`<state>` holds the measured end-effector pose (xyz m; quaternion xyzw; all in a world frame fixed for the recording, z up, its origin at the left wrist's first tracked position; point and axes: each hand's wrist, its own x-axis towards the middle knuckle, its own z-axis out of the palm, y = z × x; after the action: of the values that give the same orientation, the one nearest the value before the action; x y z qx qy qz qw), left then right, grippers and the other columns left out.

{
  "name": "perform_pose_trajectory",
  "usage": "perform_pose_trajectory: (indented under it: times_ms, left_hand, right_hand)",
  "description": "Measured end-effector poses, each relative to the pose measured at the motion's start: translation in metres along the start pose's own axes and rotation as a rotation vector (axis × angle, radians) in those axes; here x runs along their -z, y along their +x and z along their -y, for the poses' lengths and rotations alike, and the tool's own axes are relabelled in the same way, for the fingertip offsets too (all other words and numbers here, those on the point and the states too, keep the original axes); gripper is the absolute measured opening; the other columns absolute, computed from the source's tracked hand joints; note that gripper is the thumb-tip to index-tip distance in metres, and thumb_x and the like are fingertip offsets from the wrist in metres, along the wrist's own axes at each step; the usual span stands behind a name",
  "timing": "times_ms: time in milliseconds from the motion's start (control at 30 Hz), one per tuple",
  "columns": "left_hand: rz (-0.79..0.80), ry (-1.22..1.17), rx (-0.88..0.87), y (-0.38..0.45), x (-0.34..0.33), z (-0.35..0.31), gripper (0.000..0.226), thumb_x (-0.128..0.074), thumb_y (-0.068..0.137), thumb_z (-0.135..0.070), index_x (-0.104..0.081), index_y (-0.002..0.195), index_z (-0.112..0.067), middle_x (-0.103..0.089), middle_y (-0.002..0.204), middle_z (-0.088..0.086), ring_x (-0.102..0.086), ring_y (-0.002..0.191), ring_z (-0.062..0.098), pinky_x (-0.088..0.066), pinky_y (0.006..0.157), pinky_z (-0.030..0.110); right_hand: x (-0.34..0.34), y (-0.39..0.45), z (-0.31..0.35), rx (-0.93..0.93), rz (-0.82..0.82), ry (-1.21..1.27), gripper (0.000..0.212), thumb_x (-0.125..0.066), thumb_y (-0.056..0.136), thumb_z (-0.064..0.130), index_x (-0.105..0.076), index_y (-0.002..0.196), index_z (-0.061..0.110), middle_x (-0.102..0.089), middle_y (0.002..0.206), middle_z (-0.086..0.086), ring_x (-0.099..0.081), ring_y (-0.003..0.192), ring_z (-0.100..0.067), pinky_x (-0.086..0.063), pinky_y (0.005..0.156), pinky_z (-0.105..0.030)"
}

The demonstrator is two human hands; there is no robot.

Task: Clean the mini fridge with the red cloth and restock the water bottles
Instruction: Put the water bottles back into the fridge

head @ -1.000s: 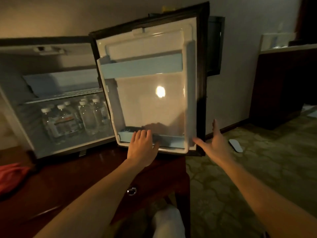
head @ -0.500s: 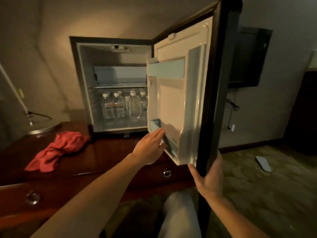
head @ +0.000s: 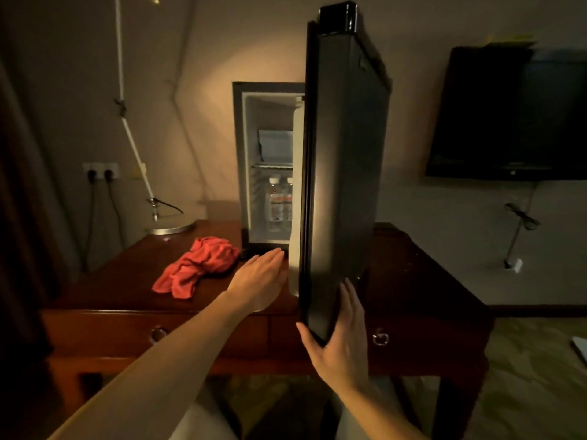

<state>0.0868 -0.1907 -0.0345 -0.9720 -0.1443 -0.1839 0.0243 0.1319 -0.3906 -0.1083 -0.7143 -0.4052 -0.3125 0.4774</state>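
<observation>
The mini fridge [head: 251, 160] stands on the wooden bench [head: 413, 281], against the wall. Its door [head: 346, 160] stands roughly edge-on to the camera, with the dark outer face turned to the right and the pale inner liner to the left.

Through the gap between cabinet and door, two water bottles [head: 279, 198] with white caps stand upright on the cabinet floor, side by side, below a wire shelf. Any further bottles are hidden by the door.

The left hand [head: 263, 277] is held flat, fingers straight and together, fingertips at or just beside the lower inner edge of the door. It holds nothing. Actual contact with the liner cannot be confirmed.

The right hand [head: 340, 341] cups the lower front corner of the door. The thumb lies on the near edge and the straight fingers lie flat against the dark outer face, pressing rather than curling round it.

The red cloth [head: 197, 268] lies crumpled on the bench, left of the fridge base and just beside it, apart from both hands.

A desk lamp [head: 168, 228] with a round metal base stands at the rear left of the bench. A dark television [head: 508, 115] hangs on the wall to the right. Two ring pulls show on the bench drawers.
</observation>
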Motion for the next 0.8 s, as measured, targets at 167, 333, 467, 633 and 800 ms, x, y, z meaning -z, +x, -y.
perform_pose_trajectory:
  times_ms: [167,333,467,633,800]
  left_hand:
    - [-0.043,-0.026,0.198,-0.037,0.007,0.051,0.054,-0.034,0.104,-0.037,-0.029,0.152,-0.014,-0.027,0.16,0.002,-0.026,0.146,0.016,-0.018,0.119,0.031]
    - [-0.015,-0.008,0.27,-0.059,0.009,0.074,0.054,-0.034,0.104,-0.037,-0.026,0.153,-0.015,-0.027,0.16,0.0,-0.027,0.145,0.016,-0.016,0.117,0.029]
    - [-0.011,-0.017,0.305,-0.064,0.009,0.083,0.054,-0.034,0.104,-0.038,-0.027,0.153,-0.016,-0.028,0.16,-0.002,-0.027,0.145,0.015,-0.019,0.116,0.029]
    - [0.008,-0.031,0.262,-0.049,0.003,0.091,0.054,-0.034,0.104,-0.039,-0.028,0.152,-0.016,-0.03,0.159,-0.001,-0.029,0.144,0.015,-0.019,0.117,0.03]
    - [-0.043,-0.061,0.242,-0.021,-0.005,0.096,0.051,-0.036,0.102,-0.041,-0.037,0.147,-0.016,-0.037,0.154,0.0,-0.034,0.142,0.015,-0.026,0.114,0.03]
  right_hand:
    - [-0.047,0.012,0.017,0.01,0.056,-0.076,0.094,-0.075,0.074,0.052,-0.033,0.144,0.005,-0.034,0.15,-0.015,-0.036,0.137,-0.029,-0.037,0.107,-0.037]
    - [-0.089,0.024,0.027,0.008,0.12,-0.175,0.097,-0.079,0.071,0.05,-0.035,0.145,0.006,-0.034,0.151,-0.016,-0.036,0.137,-0.031,-0.038,0.106,-0.041]
    - [-0.115,0.041,0.031,0.0,0.176,-0.238,0.1,-0.079,0.069,0.051,-0.033,0.146,0.009,-0.032,0.151,-0.016,-0.037,0.135,-0.032,-0.043,0.1,-0.044]
    - [-0.142,0.062,0.029,-0.015,0.272,-0.29,0.103,-0.078,0.07,0.05,-0.025,0.15,0.012,-0.026,0.154,-0.016,-0.033,0.137,-0.035,-0.045,0.098,-0.047]
    - [-0.169,0.083,0.021,0.008,0.431,-0.32,0.095,-0.067,0.082,0.048,-0.011,0.152,0.019,-0.006,0.159,-0.012,-0.017,0.144,-0.034,-0.04,0.106,-0.048]
